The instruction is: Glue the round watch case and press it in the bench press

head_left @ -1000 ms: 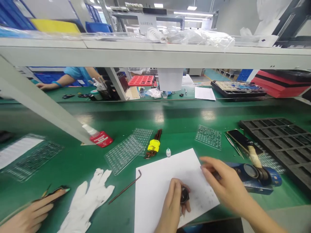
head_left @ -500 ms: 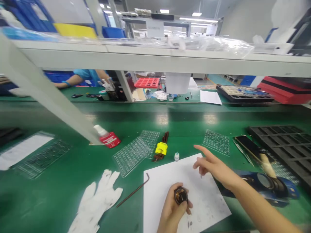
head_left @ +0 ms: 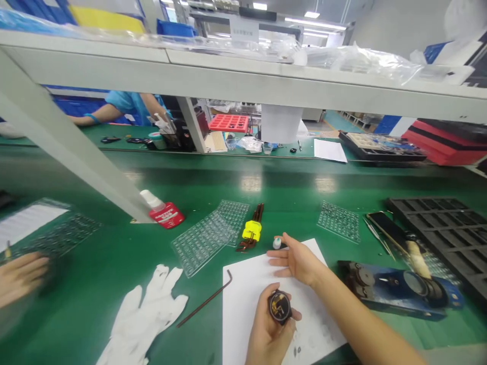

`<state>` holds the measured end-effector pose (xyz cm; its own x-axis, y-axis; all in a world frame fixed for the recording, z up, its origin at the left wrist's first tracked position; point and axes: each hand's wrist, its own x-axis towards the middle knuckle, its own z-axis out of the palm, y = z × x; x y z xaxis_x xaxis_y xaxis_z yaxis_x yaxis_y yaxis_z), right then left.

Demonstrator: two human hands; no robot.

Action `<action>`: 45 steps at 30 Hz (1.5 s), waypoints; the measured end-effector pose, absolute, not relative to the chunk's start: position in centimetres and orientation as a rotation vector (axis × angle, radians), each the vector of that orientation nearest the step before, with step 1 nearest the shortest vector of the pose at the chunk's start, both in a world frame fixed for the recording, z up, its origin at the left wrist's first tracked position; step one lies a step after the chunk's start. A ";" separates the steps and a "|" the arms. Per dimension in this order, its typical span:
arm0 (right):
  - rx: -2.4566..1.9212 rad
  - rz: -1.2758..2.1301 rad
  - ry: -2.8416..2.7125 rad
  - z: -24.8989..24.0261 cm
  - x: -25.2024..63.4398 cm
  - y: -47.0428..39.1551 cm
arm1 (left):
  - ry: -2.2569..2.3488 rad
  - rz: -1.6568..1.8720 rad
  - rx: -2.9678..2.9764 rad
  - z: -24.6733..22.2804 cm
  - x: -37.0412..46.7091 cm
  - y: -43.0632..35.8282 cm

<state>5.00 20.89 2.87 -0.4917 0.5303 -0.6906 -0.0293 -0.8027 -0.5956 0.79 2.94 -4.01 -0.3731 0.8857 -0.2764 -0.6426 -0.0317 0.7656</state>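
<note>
My left hand (head_left: 268, 327) is closed around a small round black part with a glossy, lens-like face (head_left: 280, 307), held face up above a white sheet of paper (head_left: 243, 299). Fingers apart, my right hand (head_left: 299, 261) reaches over the paper's far edge. Its index finger and thumb are beside a tiny white bottle with a teal top (head_left: 277, 243); whether they touch it I cannot tell. A yellow-holdered hex key set (head_left: 251, 230) lies just beyond, left of the bottle. One loose long hex key (head_left: 205, 304) rests left of the paper.
A white glove (head_left: 146, 314), clear trays (head_left: 203, 243) and a red bottle (head_left: 167, 215) lie leftward. A blue metal fixture (head_left: 395, 289) and black compartment tray (head_left: 441, 228) stand right. Another person's hand (head_left: 23, 276) is at far left. A shelf (head_left: 243, 76) crosses above.
My right hand has moved left to the tiny bottle, its fingers spreading. My left hand still holds the round part, now tilted slightly differently. Another person's hand has entered at far left.
</note>
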 end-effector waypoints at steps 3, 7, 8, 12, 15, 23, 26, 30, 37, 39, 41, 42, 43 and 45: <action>-1.316 2.296 -0.627 2.2 4.4 21.3 | 1.095 1.674 0.343 -3.8 0.9 3.0; -1.167 2.241 -0.521 2.6 5.7 20.4 | 1.114 1.626 0.368 -3.0 0.7 2.8; -1.128 2.229 -0.501 2.8 6.6 19.8 | 1.114 1.613 0.369 -2.8 0.6 2.8; -0.964 2.208 -0.431 2.5 11.9 16.2 | 1.117 1.539 0.361 -1.4 0.5 2.7; -0.756 2.243 -0.370 1.4 15.8 13.0 | 1.075 1.428 0.339 -0.3 1.0 2.7; -0.549 2.141 -0.519 -1.2 20.3 10.1 | 1.044 1.244 0.512 -0.5 2.5 3.7; -0.729 1.900 -0.725 -2.6 21.1 9.4 | 1.085 1.197 0.659 -1.7 2.5 3.8; -0.810 1.738 -0.887 -4.0 21.6 8.1 | 1.122 1.148 0.677 -1.7 2.5 3.8; -1.040 1.482 -1.036 -3.7 21.1 7.7 | 1.238 1.075 0.602 0.4 2.9 4.0; -1.042 1.447 -1.081 -3.3 20.9 7.9 | 1.249 1.083 0.619 0.4 2.9 3.9; -1.018 1.431 -1.122 -2.9 20.9 8.2 | 1.263 1.083 0.627 0.3 2.9 3.8; -1.002 1.422 -1.144 -2.7 20.9 8.3 | 1.272 1.079 0.629 0.1 2.8 3.7; -0.987 1.412 -1.164 -2.5 20.9 8.4 | 1.277 1.073 0.632 0.0 2.8 3.7; -0.971 1.393 -1.199 -2.2 20.8 8.7 | 1.247 1.064 0.648 -0.4 2.6 3.5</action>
<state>20.81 8.68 -2.19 -0.1619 0.9860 0.0392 -0.1851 0.0087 -0.9827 2.57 3.52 -0.45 -0.0298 0.9021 -0.4305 -0.2832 0.4054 0.8691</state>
